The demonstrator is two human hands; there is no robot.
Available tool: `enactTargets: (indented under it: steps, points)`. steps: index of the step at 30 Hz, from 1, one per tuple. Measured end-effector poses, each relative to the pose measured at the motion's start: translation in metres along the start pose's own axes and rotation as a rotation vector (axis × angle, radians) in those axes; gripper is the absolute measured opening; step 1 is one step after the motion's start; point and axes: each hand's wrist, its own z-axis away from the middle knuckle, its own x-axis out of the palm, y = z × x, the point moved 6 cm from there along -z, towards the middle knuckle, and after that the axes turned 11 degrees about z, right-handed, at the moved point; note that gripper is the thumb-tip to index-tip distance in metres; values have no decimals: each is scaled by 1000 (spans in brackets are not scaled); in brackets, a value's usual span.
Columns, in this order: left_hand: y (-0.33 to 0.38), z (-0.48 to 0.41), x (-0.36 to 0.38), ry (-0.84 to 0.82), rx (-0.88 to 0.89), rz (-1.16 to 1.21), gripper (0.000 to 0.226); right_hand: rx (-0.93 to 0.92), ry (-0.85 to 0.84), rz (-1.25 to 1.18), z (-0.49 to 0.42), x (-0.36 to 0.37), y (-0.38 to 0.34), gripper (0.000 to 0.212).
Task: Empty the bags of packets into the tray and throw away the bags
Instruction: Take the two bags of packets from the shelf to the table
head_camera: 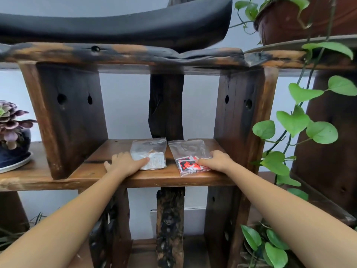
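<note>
Two clear plastic bags lie side by side on a dark wooden shelf [108, 161]. The left bag [149, 152] holds white packets. The right bag [190, 157] holds red, black and white packets. My left hand [125, 164] rests flat on the shelf with its fingertips on the near left corner of the white-packet bag. My right hand [216, 160] lies on the right side of the red-packet bag, its fingers pressing on the packets. Neither bag is lifted off the shelf. No tray or bin is in view.
Thick wooden uprights [71, 120] [241, 117] wall in the shelf bay on both sides. A potted purple succulent [13, 132] stands at the left. Green vine leaves [301, 120] hang at the right. A long black dish [116, 26] sits on the top board.
</note>
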Motion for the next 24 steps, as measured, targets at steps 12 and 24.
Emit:
enactTargets:
  steps: [12, 24]
  points:
    - [28, 21, -8, 71, 115, 517, 74, -202, 189, -436, 21, -11, -33, 45]
    - [5, 63, -11, -12, 117, 1014, 77, 12, -262, -1130, 62, 19, -46, 17]
